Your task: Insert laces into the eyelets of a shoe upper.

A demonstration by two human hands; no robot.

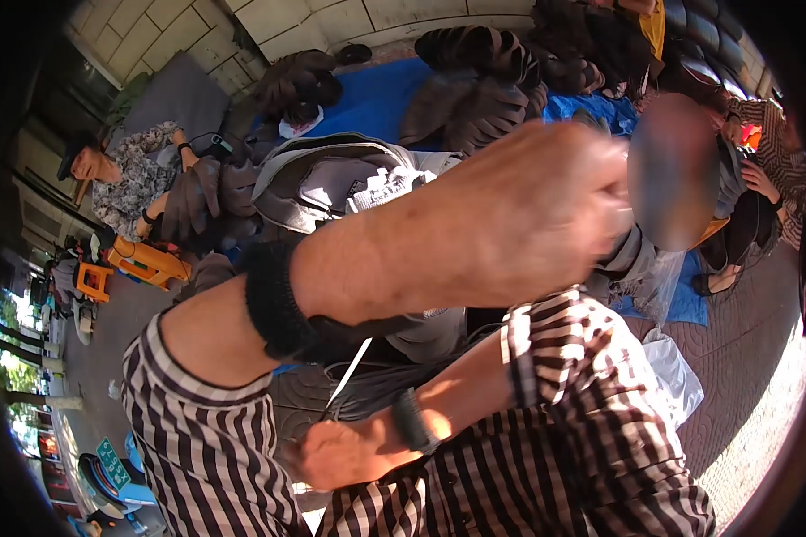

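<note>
Below your left hand (560, 206), its grip too blurred to tell, your right hand (338, 452) curls beside a strip (350, 369), pinch unclear.

Pale block wall (313, 20) — orange stools (152, 262) at left — partly sunlit paving (734, 358).

Thin white strip (350, 369) | straight, slanted | near dark grey fabric (381, 392) | fabric bunched, folded

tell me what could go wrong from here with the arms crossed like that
The left hand is over to the right and the right hand to the left, so they might knock together. The thin white strip by the right hand could snag. Nearby, the clear plastic bag might get caught or underfoot.
</note>
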